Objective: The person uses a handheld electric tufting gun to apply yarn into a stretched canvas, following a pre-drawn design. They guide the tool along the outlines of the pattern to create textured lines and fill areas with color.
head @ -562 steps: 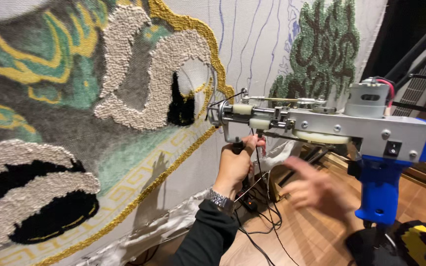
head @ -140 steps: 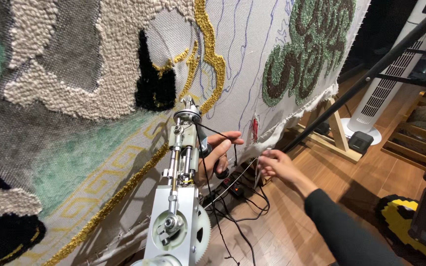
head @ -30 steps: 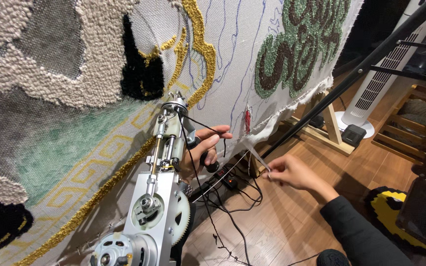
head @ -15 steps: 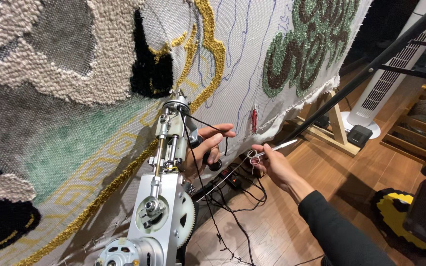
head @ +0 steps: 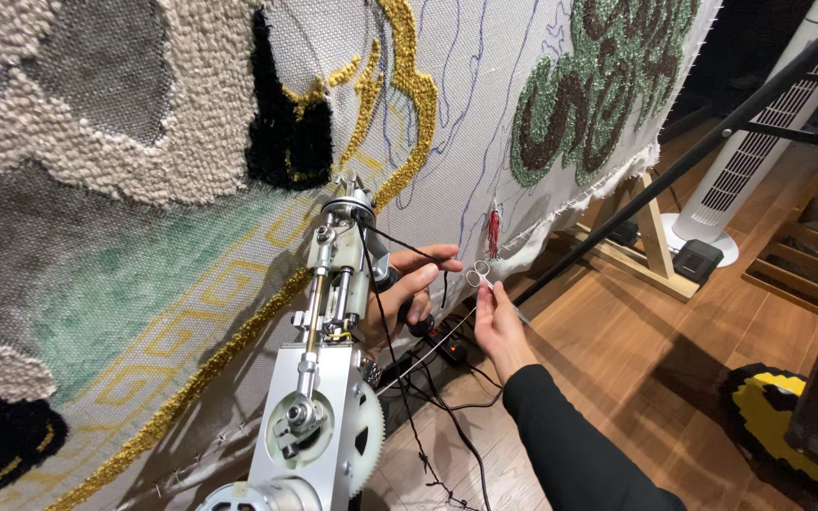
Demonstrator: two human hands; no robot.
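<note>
Hanging across the frame, the tufted rug cloth (head: 191, 142) fills the view; below it the tufting gun (head: 328, 360) points up, the left hand (head: 409, 289) closed round its grip. The right hand (head: 496, 317) pinches small scissors (head: 478, 273) beside black yarn (head: 400, 246).

The tufting gun (head: 319, 378) hides the left hand's (head: 409, 289) palm and wrist.

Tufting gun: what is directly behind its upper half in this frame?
Behind the tufting gun is the left hand, fingers showing on its right side, with the tufted cloth beyond. The palm and whatever it grips are covered.
</note>
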